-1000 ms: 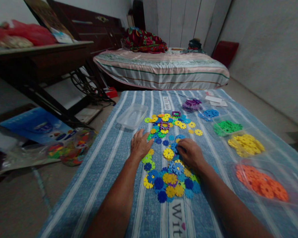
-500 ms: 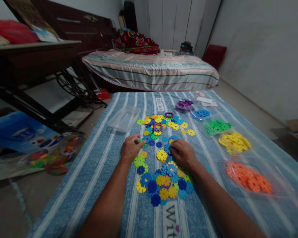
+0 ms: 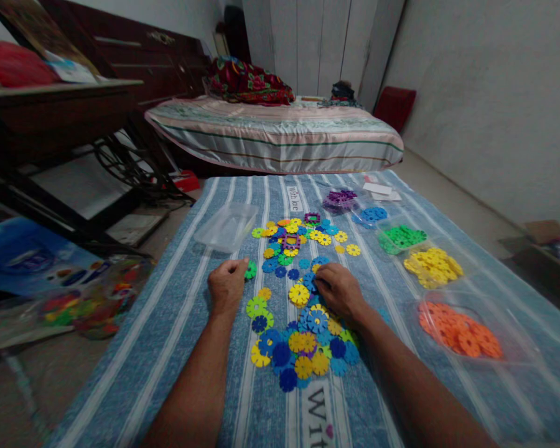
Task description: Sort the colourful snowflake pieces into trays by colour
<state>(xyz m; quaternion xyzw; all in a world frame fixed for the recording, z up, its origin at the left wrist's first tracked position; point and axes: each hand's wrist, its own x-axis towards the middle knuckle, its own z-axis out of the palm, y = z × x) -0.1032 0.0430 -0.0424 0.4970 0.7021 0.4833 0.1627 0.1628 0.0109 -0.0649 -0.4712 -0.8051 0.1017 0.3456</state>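
My left hand (image 3: 227,285) is left of the spread pieces, its thumb and finger closed on a green flower-shaped disc (image 3: 251,269). My right hand (image 3: 340,289) rests on the right side of the pile with curled fingers against blue flower-shaped discs (image 3: 318,318); what its fingertips hold, if anything, is hidden. Between the hands lies a yellow flower-shaped disc (image 3: 298,294). Nearer me is a heap of mixed yellow, blue and lime discs (image 3: 303,367). Farther off, more discs surround a purple square frame piece (image 3: 290,241).
An empty clear plastic tray (image 3: 226,227) stands at the back left. Along the right are clear containers with purple (image 3: 340,200), blue (image 3: 373,214), green (image 3: 402,239), yellow (image 3: 433,267) and orange pieces (image 3: 462,330). A striped blue cloth (image 3: 168,348) covers the table; a bed (image 3: 280,137) stands beyond.
My left hand has moved left, carrying the green disc away from the other pieces. My right hand stays at nearly the same spot among the blue discs. The view has shifted slightly.
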